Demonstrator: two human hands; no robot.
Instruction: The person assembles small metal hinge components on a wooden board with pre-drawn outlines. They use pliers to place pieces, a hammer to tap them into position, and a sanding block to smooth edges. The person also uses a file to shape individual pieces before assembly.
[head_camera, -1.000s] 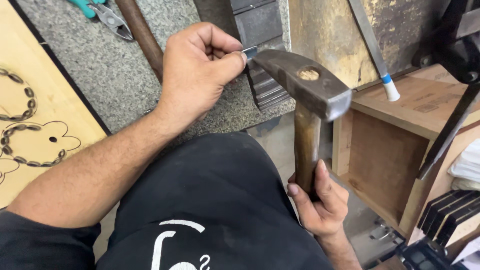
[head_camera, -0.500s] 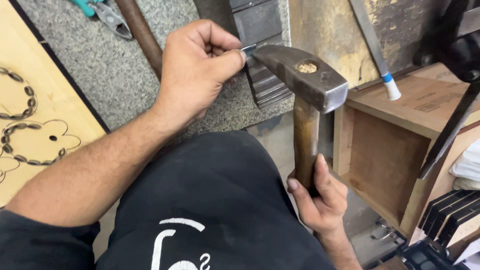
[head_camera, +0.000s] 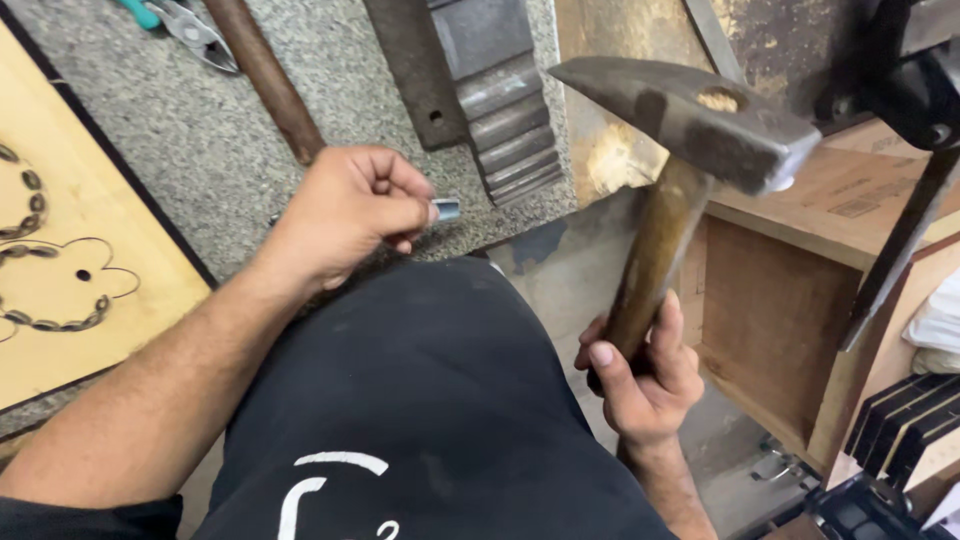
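Note:
My left hand (head_camera: 345, 212) pinches a small flat metal piece (head_camera: 446, 209) between thumb and fingers, just above the edge of the speckled stone worktop (head_camera: 180, 150). My right hand (head_camera: 645, 375) grips the lower end of a wooden-handled hammer (head_camera: 690, 120). The hammer's dark steel head is raised to the right of the metal piece and is apart from it. A ribbed steel block (head_camera: 500, 110) lies on the worktop just beyond the metal piece.
A plywood board (head_camera: 60, 300) with cut outlines and bent metal strips lies at the left. Pliers with teal handles (head_camera: 175, 18) and a rusty rod (head_camera: 265, 80) rest at the back. A wooden shelf unit (head_camera: 800, 290) stands at the right.
The hammer head has lifted up and to the right, away from the metal piece. My left hand has drawn down and back toward the worktop edge with the piece.

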